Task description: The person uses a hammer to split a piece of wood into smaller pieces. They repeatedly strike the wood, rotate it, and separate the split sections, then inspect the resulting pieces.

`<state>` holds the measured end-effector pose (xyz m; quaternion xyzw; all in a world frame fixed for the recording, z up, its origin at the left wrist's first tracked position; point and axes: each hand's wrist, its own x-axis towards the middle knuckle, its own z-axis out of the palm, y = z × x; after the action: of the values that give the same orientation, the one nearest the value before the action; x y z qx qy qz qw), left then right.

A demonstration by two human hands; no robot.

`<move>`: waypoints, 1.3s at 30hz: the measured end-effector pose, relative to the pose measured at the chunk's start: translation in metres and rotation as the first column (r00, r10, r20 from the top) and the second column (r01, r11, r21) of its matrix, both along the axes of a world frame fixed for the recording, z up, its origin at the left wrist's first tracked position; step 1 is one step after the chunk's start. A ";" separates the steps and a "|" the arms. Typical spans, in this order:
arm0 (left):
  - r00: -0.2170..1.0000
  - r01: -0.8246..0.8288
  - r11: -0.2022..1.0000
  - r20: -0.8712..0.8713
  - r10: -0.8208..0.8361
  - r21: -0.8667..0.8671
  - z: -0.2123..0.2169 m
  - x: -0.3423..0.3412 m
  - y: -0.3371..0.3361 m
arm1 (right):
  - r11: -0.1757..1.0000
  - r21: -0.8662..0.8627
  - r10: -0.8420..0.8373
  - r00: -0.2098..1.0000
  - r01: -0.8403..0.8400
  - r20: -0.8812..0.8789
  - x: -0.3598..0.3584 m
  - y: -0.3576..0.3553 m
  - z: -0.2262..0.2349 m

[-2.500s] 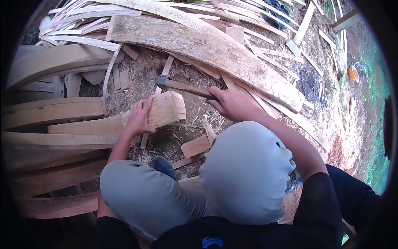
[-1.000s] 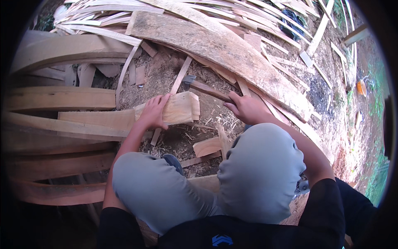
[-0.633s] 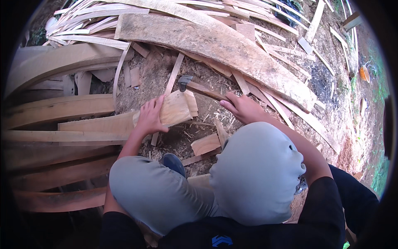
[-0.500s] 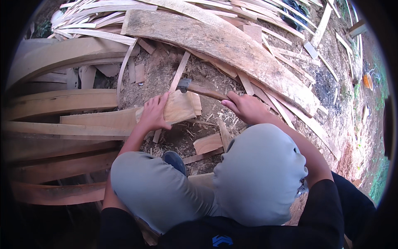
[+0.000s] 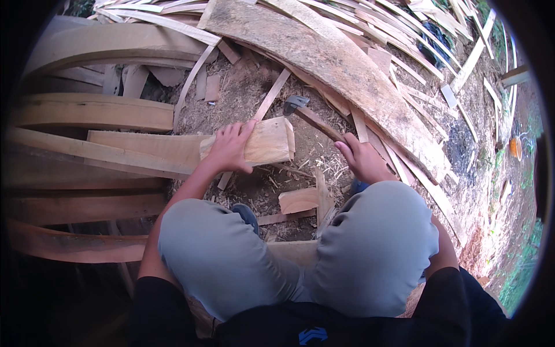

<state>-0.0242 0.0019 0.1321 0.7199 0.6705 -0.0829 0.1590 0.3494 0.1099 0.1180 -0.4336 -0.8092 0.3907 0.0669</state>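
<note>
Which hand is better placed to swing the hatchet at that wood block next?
Right. The right hand already grips the hatchet handle, its head beside the wood block. The left hand lies flat on the block, steadying it.

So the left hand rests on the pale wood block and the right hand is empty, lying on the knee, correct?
Not quite. In the head view the left hand does rest on the pale wood block, but the right hand is not empty: it grips the wooden handle of a hatchet, whose metal head lies on the ground just beyond the block.
</note>
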 end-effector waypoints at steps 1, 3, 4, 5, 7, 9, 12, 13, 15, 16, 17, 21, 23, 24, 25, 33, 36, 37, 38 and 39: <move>1.000 0.009 1.000 -0.007 -0.009 0.012 0.002 0.000 0.000 | 0.999 0.049 0.017 1.000 -0.017 -0.008 0.000 0.001 0.001; 1.000 0.022 0.999 -0.003 -0.022 0.028 0.001 0.000 0.002 | 0.992 0.105 0.066 0.997 -0.071 0.046 -0.003 0.005 0.015; 1.000 0.020 0.999 0.004 -0.021 0.027 0.000 -0.001 0.002 | 0.986 0.132 0.089 0.993 -0.098 0.073 -0.005 0.006 0.019; 1.000 0.021 0.999 0.009 -0.021 0.027 -0.001 -0.002 0.002 | 0.977 0.161 0.123 0.986 -0.140 0.111 -0.008 0.008 0.021; 1.000 0.022 1.000 0.000 -0.022 0.017 -0.001 -0.004 0.002 | 0.961 0.185 0.176 0.972 -0.203 0.154 -0.010 0.009 0.022; 1.000 0.023 1.000 0.000 -0.023 0.011 -0.001 -0.004 0.004 | 0.942 0.214 0.210 0.951 -0.259 0.225 -0.013 0.010 0.022; 1.000 0.022 1.000 0.005 -0.022 0.019 -0.004 -0.008 0.002 | 0.945 0.187 0.216 0.939 -0.270 0.267 -0.019 0.014 0.037; 1.000 0.026 0.999 0.005 -0.026 0.033 -0.005 -0.010 0.001 | 0.949 0.201 0.208 0.960 -0.244 0.186 -0.023 0.019 0.042; 1.000 0.029 0.999 0.008 -0.029 0.035 -0.007 -0.012 -0.002 | 0.949 0.261 0.184 0.983 -0.176 -0.006 -0.029 0.019 0.070; 1.000 0.028 0.999 0.003 -0.028 0.025 -0.006 -0.013 -0.002 | 0.949 0.284 0.172 0.979 -0.137 -0.105 -0.032 0.018 0.080; 1.000 0.029 0.999 -0.001 -0.029 0.017 -0.005 -0.013 -0.002 | 0.961 0.264 0.152 0.959 -0.087 -0.238 -0.033 0.015 0.084; 0.999 0.015 1.000 0.031 -0.015 -0.006 -0.003 -0.004 0.006 | 0.934 0.340 0.183 0.963 -0.108 -0.196 -0.007 0.005 0.029; 0.999 0.002 1.000 0.035 -0.001 -0.028 0.007 0.003 0.011 | 0.944 0.259 0.197 0.979 -0.206 0.061 -0.013 0.012 0.019; 1.000 -0.004 1.000 0.014 0.004 -0.026 0.006 0.000 0.011 | 0.946 0.212 0.207 0.961 -0.245 0.184 -0.019 0.015 0.021; 1.000 -0.009 1.000 -0.006 0.009 -0.022 0.003 -0.005 0.010 | 0.936 0.222 0.226 0.949 -0.274 0.220 -0.022 0.014 0.023; 1.000 0.006 1.000 0.027 -0.006 0.000 -0.007 -0.009 0.002 | 0.911 0.228 0.267 0.912 -0.345 0.313 -0.029 0.027 0.063; 0.999 0.018 0.999 0.036 -0.019 0.027 -0.010 -0.013 0.001 | 0.926 0.209 0.249 0.925 -0.315 0.288 -0.029 0.019 0.063; 0.999 0.020 0.999 0.032 -0.021 0.035 -0.011 -0.014 0.001 | 0.931 0.221 0.239 0.942 -0.291 0.236 -0.029 0.016 0.056; 0.999 0.023 0.999 0.035 -0.024 0.040 -0.012 -0.013 -0.001 | 0.936 0.227 0.228 0.955 -0.268 0.190 -0.029 0.013 0.054; 0.999 0.019 0.999 0.035 -0.020 0.035 -0.013 -0.013 -0.001 | 0.942 0.219 0.216 0.959 -0.254 0.184 -0.030 0.011 0.056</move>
<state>-0.0375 0.0012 0.1188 0.7304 0.6619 -0.0599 0.1576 0.3195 0.1213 0.1739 -0.3520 -0.8993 0.2595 0.0074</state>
